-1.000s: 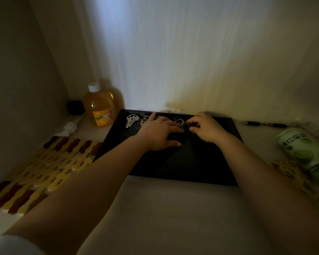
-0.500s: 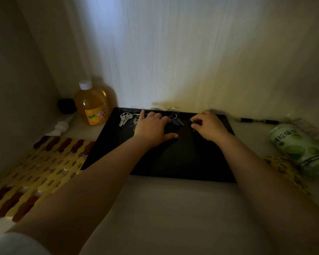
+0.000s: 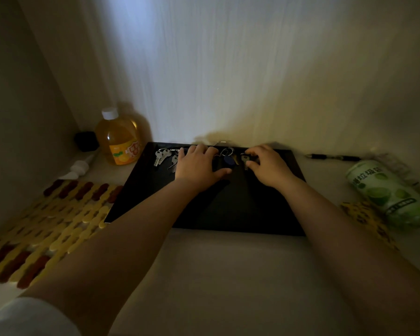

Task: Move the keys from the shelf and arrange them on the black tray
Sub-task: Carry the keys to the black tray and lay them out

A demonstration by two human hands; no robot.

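The black tray (image 3: 204, 204) lies on a pale shelf (image 3: 228, 275), with its far edge close to the back wall. Both hands are over the far part of the tray. The left hand (image 3: 196, 167) lies flat with the palm down and the fingers spread, so it grips nothing; its fingertips reach to the keys at the far edge. The right hand (image 3: 268, 166) is curled, and its fingertips (image 3: 251, 160) pinch a small silver key (image 3: 245, 159) that rests on the tray.

Between the two hands there is a blue fob (image 3: 228, 161) with a key ring (image 3: 227, 151), also on the tray. Left of the left hand a bunch of silver keys (image 3: 161, 156) lies near the far left corner of the tray.

Left of the tray stands an orange bottle (image 3: 118, 139) with a white cap, and a yellow and brown mat (image 3: 41, 224) lies nearer. On the right side a green can (image 3: 386, 190) lies on its side, and a pen (image 3: 332, 156) lies farther, near the wall.
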